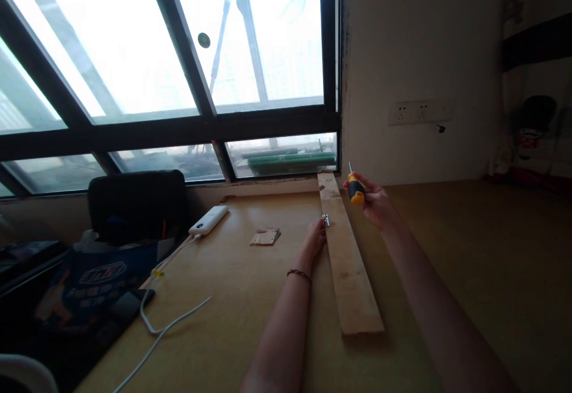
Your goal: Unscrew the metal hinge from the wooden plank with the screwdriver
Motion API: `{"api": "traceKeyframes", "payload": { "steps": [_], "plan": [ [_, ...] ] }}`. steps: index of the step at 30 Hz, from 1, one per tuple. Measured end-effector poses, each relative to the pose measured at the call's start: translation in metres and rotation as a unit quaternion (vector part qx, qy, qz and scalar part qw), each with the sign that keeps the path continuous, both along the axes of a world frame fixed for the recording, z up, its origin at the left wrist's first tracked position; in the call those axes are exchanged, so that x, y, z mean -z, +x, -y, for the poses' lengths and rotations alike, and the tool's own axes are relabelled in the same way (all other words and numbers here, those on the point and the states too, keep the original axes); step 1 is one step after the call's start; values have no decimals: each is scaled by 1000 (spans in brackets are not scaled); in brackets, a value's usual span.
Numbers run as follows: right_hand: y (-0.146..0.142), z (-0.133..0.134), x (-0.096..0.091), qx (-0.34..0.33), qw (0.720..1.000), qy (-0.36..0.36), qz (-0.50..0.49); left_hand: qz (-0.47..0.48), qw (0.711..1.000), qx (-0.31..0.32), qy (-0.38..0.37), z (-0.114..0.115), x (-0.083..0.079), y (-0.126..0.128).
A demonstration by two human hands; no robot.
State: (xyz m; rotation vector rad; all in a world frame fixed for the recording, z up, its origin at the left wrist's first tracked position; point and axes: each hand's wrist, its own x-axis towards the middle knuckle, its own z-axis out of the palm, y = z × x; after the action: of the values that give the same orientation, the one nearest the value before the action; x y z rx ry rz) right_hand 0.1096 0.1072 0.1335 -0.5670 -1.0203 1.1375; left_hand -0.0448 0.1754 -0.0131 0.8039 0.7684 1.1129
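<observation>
Yellow-black screwdriver [356,189], centre-right of frame: prob. light, rigid, best gripped at handle. Right hand [375,203] wraps it. Left hand [315,239] loosely open, fingertips touching small metal bracket [326,220] on stiff plank [351,274], mid-desk [241,298].

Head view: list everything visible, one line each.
Table: one, light wood, fills the foreground.
Plank: one, pale wood, on the table, running toward the window.
Metal fitting: one, silvery, at the plank's left edge; type unclear.
Screwdriver: one, yellow-and-black handle, right of the plank's far end.
Power bank: one, white, on the table near the window.
Cable: one, white, from the power bank along the table's left side.
Flat packet: one, brown, between power bank and plank.
Chair: one, black, left of the table.
Bag: one, blue, below the chair.
Wall socket: one, white, right of the window.
Left hand: one, bracelet on wrist, fingertips at the metal fitting.
Right hand: one, gripping the screwdriver.
</observation>
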Motion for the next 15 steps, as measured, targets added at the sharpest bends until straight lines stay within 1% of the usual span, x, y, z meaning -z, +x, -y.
{"api": "traceKeyframes", "payload": {
  "steps": [2,3,5,7,9,15],
  "plan": [
    [-11,-3,-13,18,999,34,3,-4,1000,-3,4,-1,2,1],
    [-16,-5,-17,38,998,42,7,-6,1000,-6,4,-2,3,1],
    [-23,-9,-19,97,994,36,24,-8,1000,-10,0,-2,4,2],
    [-26,-15,-15,169,983,22,69,-9,1000,-10,-4,-1,4,2],
    [-27,-20,-8,221,967,19,124,-9,1000,-9,-6,-1,3,2],
    [-28,-31,11,260,933,4,249,-15,1000,-13,-7,-1,3,2]
  ]
}}
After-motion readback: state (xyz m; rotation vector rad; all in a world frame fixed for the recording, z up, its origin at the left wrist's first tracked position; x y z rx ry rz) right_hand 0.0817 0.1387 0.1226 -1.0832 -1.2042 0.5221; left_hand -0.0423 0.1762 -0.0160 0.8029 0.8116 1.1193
